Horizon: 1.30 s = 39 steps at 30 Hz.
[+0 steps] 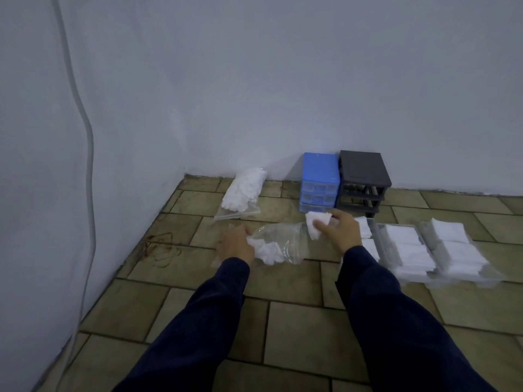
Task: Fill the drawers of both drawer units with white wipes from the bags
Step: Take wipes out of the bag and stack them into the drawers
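Note:
A clear plastic bag with a few white wipes inside lies on the tiled floor in front of me. My left hand holds the bag's left end. My right hand grips a bunch of white wipes just outside the bag's right end. A blue drawer unit with three drawers in place stands against the wall. Beside it on the right a dark grey drawer unit stands with its slots bare. Three clear drawers filled with stacked wipes lie on the floor at right.
A second, fuller bag of wipes lies near the wall corner, left of the blue unit. A grey cable hangs down the left wall. The walls meet at the back left.

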Each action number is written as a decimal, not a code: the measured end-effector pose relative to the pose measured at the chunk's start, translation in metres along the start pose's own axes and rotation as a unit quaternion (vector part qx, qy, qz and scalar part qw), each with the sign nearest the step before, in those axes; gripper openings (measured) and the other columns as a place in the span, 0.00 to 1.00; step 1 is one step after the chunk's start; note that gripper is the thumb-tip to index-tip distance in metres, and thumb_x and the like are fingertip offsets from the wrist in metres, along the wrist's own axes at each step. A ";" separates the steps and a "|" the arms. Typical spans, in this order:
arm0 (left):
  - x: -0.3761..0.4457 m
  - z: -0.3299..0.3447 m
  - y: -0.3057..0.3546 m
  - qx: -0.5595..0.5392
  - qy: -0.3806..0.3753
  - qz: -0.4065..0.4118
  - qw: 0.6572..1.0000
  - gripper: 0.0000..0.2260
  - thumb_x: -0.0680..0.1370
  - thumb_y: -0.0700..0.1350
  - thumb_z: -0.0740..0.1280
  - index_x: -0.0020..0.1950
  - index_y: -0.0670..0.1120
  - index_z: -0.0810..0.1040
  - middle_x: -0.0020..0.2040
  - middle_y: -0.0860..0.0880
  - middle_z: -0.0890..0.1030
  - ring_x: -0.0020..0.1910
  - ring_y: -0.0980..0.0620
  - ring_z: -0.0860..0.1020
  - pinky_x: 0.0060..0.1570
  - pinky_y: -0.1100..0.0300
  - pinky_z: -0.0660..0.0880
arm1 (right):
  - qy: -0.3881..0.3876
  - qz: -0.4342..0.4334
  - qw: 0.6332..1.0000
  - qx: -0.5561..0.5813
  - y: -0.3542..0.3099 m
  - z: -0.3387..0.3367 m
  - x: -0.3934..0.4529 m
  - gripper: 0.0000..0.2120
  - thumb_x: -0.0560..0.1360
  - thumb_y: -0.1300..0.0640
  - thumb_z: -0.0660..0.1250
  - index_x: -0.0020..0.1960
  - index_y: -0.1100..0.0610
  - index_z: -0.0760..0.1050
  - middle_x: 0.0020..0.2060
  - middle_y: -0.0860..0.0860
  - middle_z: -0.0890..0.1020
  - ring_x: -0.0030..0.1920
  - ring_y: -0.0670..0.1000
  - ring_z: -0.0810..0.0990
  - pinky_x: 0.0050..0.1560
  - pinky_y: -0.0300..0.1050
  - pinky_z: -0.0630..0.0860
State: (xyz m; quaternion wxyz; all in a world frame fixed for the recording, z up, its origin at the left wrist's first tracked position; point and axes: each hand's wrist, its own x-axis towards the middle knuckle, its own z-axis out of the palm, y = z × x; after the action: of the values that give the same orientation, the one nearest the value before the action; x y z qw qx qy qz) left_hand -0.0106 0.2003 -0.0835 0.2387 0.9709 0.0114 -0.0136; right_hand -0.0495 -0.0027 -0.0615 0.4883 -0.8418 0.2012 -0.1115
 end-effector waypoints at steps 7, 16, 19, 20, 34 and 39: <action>-0.010 -0.005 0.034 -0.150 0.077 0.140 0.976 0.11 0.82 0.46 0.57 0.54 0.43 0.76 0.53 0.45 0.78 0.55 0.46 0.74 0.57 0.51 0.70 | -0.069 -0.010 0.977 0.201 -0.025 -0.018 -0.007 0.10 0.73 0.62 0.69 0.36 0.56 0.71 0.32 0.51 0.73 0.28 0.44 0.70 0.26 0.32 0.68; -0.019 -0.014 0.057 -0.423 -0.058 0.161 0.890 0.04 0.78 0.42 0.65 0.51 0.44 0.77 0.47 0.47 0.81 0.47 0.51 0.79 0.47 0.62 0.77 | -0.158 0.005 0.959 0.236 -0.031 0.003 -0.015 0.04 0.74 0.59 0.69 0.45 0.57 0.74 0.37 0.52 0.77 0.33 0.45 0.76 0.39 0.41 0.75; -0.013 -0.016 0.050 -0.451 -0.051 0.131 0.881 0.02 0.77 0.39 0.66 0.48 0.42 0.77 0.45 0.45 0.80 0.46 0.49 0.79 0.47 0.58 0.76 | -0.154 0.035 0.950 0.269 -0.031 0.003 -0.013 0.10 0.74 0.67 0.65 0.52 0.56 0.72 0.49 0.54 0.76 0.44 0.52 0.77 0.45 0.46 0.75; -0.012 -0.017 0.047 -0.460 -0.054 0.122 0.878 0.02 0.77 0.39 0.67 0.47 0.40 0.76 0.44 0.44 0.80 0.45 0.48 0.78 0.46 0.56 0.76 | -0.152 0.049 0.942 0.295 -0.032 0.001 -0.014 0.13 0.74 0.70 0.61 0.54 0.56 0.70 0.49 0.54 0.75 0.43 0.51 0.77 0.43 0.43 0.76; -0.012 -0.023 0.030 -0.592 -0.103 -0.016 0.799 0.12 0.76 0.37 0.67 0.57 0.32 0.76 0.49 0.38 0.81 0.46 0.45 0.79 0.46 0.53 0.78 | -0.150 -0.032 0.938 0.310 -0.054 0.021 -0.027 0.08 0.72 0.67 0.68 0.44 0.56 0.74 0.41 0.53 0.81 0.42 0.51 0.80 0.39 0.40 0.78; -0.017 -0.024 0.027 -0.600 -0.130 -0.004 0.789 0.05 0.77 0.34 0.64 0.50 0.37 0.78 0.44 0.42 0.81 0.40 0.50 0.80 0.38 0.63 0.79 | -0.074 -0.054 0.958 0.272 -0.057 0.034 -0.026 0.12 0.69 0.67 0.71 0.43 0.55 0.72 0.41 0.50 0.78 0.42 0.48 0.77 0.46 0.41 0.77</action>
State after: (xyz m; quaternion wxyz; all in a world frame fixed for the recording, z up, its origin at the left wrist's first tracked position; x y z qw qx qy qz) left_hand -0.0265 0.1867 -0.0494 0.7728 0.6209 -0.0103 -0.1310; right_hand -0.0464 0.0609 -0.0287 0.7054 -0.6929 0.0805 -0.1255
